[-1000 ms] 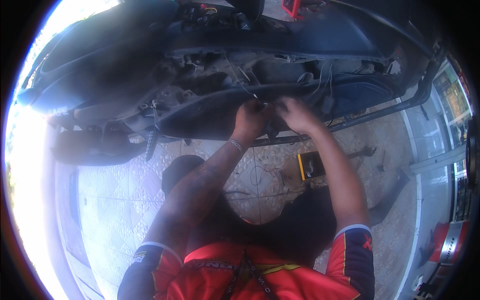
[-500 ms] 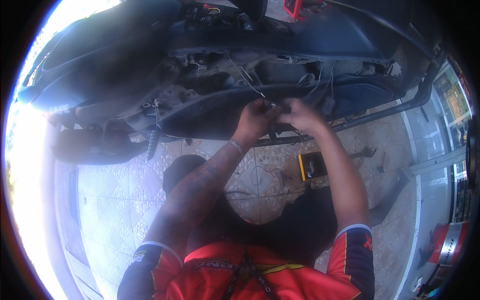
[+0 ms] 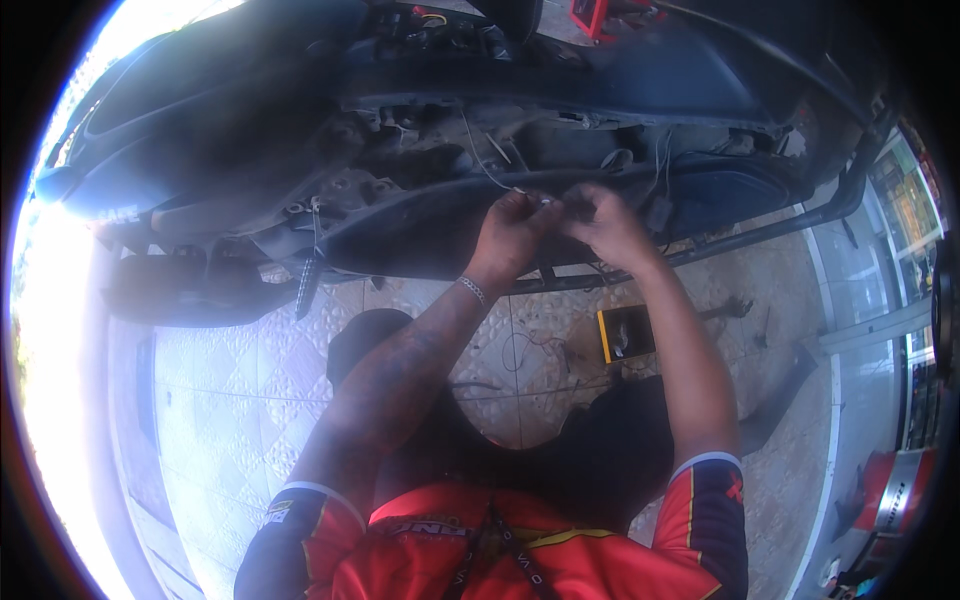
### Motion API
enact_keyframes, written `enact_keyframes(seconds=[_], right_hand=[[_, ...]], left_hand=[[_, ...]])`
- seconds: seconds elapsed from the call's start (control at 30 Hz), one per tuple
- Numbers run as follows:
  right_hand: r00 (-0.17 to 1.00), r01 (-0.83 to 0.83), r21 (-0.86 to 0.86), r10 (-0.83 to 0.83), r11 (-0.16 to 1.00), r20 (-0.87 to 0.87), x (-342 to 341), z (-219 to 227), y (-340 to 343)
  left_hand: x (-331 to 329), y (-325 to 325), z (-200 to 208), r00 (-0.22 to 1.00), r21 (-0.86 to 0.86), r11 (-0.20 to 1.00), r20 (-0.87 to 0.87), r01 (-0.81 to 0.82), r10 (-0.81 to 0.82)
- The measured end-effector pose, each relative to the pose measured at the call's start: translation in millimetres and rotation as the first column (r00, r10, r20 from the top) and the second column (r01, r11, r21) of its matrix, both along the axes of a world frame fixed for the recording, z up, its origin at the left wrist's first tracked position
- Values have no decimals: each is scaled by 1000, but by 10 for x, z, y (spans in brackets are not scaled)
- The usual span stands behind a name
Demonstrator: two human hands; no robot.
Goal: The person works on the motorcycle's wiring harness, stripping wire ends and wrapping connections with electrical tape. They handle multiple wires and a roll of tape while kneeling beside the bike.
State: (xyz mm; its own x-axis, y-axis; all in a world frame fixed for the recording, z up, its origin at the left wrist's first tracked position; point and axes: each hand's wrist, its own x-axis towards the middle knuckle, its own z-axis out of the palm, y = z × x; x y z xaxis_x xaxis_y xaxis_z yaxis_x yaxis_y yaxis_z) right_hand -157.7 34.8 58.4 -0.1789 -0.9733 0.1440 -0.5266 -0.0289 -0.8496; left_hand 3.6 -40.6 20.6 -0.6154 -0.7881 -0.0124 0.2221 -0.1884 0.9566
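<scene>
Both my hands meet in front of the dark lower side panel of a motor scooter with its inner frame exposed. My left hand is closed, thumb and fingers pinched on the end of a thin pale wire that hangs down from the opened bodywork. A small whitish bit shows at its fingertips. Close beside it, my right hand is bent inward with its fingertips pinched together. Whatever lies between those fingertips is too dark and small to make out.
More thin wires dangle right of my hands. A dark tubular bar runs along the scooter's lower side. On the tiled floor lie a yellow-and-black box and loose wire. Glass-fronted shelves stand at the right.
The pale wire's lower end has shifted slightly left and now meets my left fingertips. My right hand's fingers have lifted and moved a little.
</scene>
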Motion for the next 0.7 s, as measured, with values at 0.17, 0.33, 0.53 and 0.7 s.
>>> enact_keyframes(seconds=[0.17, 0.33, 0.53, 0.7], right_hand=[[996, -4, -53, -1, 999, -91, -49, 11, 9], [960, -33, -210, -28, 977, -278, -75, 23, 7], [958, -85, -281, 1, 956, -286, -42, 42, 11], [914, 64, -404, -216, 913, -343, 107, -65, -87]], left_hand=[[15, -11, -7, 1000, 17, 1000, -1, -7, 7], [15, -16, -17, 999, 39, 999, -33, -16, 17], [21, -28, -28, 998, 55, 998, -65, -10, 14], [18, -6, -23, 997, 43, 999, -79, 1, 2]])
